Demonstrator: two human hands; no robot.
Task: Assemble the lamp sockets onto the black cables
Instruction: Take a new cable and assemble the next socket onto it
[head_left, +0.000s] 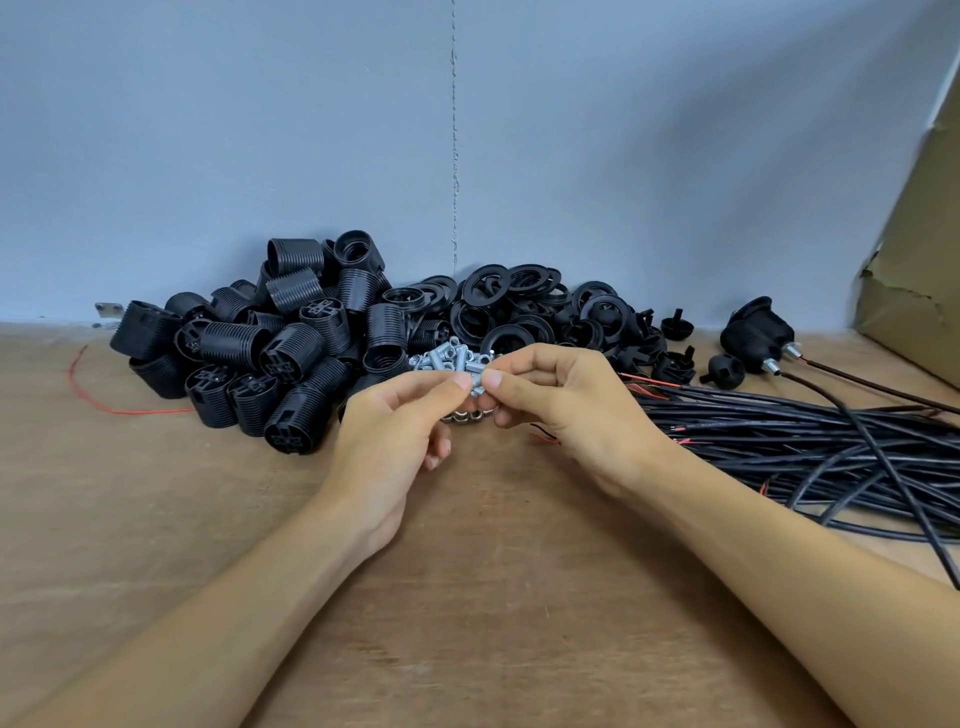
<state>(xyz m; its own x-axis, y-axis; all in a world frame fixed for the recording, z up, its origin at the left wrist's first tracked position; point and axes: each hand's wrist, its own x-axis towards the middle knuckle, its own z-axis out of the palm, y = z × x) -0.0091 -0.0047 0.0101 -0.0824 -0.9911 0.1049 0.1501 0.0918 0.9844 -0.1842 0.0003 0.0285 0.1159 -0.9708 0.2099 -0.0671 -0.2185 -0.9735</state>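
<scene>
Left hand: the left hand (400, 431) is just above the table. Its thumb and first finger pinch one end of a small silver tube (477, 382). The other fingers are curled under.
Right hand: the right hand (566, 405) pinches the other end of the same tube with its thumb and first finger. The fingertips of the two hands almost touch.
Silver tube: it is short and shiny and sits between the two hands.
Silver heap: more little silver tubes (441, 361) lie in a heap right behind the hands, and some show under them.
Sockets: a big heap of black lamp sockets (270, 353) with ribbed sides lies to the left of the hands, up against the wall.
Rings: a heap of flat black rings (506, 306) lies behind the hands, to the right of the sockets.
Caps: a few small black caps (675, 361) lie to the right of the rings.
Cables: a thick bunch of black cables (779, 431) lies on the table just beside the right wrist. Red wire tips poke out at the end near the hands.
Joined parts: far to the right, round black parts (756, 332) with silver tubes sit on the ends of cables.
Red wire: a thin loose red wire (104, 402) lies left of the sockets.
Box: a torn brown cardboard box (914, 249) stands at the right edge.
Table: brown wooden table (493, 597).
Wall: blue-grey wall (260, 130).
</scene>
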